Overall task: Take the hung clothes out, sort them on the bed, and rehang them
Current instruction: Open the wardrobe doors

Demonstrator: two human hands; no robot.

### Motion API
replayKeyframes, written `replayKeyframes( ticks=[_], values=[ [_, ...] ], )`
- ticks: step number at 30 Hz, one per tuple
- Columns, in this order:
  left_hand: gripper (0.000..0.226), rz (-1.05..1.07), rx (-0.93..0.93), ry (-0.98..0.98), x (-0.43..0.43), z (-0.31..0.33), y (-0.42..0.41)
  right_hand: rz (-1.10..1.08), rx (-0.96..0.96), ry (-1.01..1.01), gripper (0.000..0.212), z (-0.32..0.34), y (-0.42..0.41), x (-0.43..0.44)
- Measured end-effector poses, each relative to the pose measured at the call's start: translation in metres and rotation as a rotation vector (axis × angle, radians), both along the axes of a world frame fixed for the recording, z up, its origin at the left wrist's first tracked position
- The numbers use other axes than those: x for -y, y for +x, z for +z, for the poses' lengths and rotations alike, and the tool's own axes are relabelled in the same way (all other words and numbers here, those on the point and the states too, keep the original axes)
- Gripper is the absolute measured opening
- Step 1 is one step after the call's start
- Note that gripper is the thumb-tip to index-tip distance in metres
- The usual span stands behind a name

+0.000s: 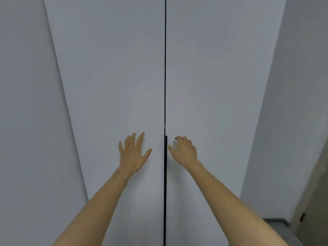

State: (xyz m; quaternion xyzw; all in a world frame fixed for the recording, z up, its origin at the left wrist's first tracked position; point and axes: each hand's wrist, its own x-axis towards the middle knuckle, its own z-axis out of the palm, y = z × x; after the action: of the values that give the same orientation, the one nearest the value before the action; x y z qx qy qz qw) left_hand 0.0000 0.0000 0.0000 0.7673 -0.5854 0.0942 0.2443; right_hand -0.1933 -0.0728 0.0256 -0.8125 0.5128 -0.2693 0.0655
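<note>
Neither hand holds anything: the left hand point(133, 153) is spread wide, fingers straight and fanned against the left door point(110, 77), while the right hand point(184, 151) is half curled over the right door point(213, 77), knuckles raised and thumb stretched toward the dark handle strip point(166, 151) at the meeting edge. Whether that thumb touches the strip or stops just short of it cannot be told, and the right fingertips are tucked out of sight behind the knuckles. Both doors stand closed, parted only by a thin black seam point(165, 68) running from the top of the view to the bottom, so the clothes are not visible; whatever lies behind the doors is hidden. Both forearms are bare and are cut off by the lower edge of the picture. A fine chain point(124, 175) with a small bright dot crosses the left wrist. The doors are plain, matt, pale grey and unmarked, and their tops run out of view. Left of them is another pale grey panel point(26, 103). Right of them a pale wall point(292, 86) comes forward toward the camera. Low in the right corner sits a grey ledge point(276, 223) beside a beige surface point(312, 210) that carries a small dark fitting point(302, 216), too small to make out.
</note>
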Motion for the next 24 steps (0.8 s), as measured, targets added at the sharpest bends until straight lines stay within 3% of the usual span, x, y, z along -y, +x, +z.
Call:
replayKeyframes(
  ticks=[6, 20, 24],
  values=[
    [0.085, 0.073, 0.144, -0.062, 0.009, -0.014, 0.017, 0.039, 0.049, 0.03, 0.031, -0.016, 0.039, 0.024],
    [0.078, 0.068, 0.142, -0.047, -0.002, -0.027, 0.018, 0.016, 0.2, 0.037, 0.026, -0.028, 0.038, 0.018],
    [0.074, 0.04, 0.171, -0.12, -0.018, -0.031, 0.012, 0.014, 0.231, 0.041, 0.026, -0.03, 0.027, -0.004]
  ],
)
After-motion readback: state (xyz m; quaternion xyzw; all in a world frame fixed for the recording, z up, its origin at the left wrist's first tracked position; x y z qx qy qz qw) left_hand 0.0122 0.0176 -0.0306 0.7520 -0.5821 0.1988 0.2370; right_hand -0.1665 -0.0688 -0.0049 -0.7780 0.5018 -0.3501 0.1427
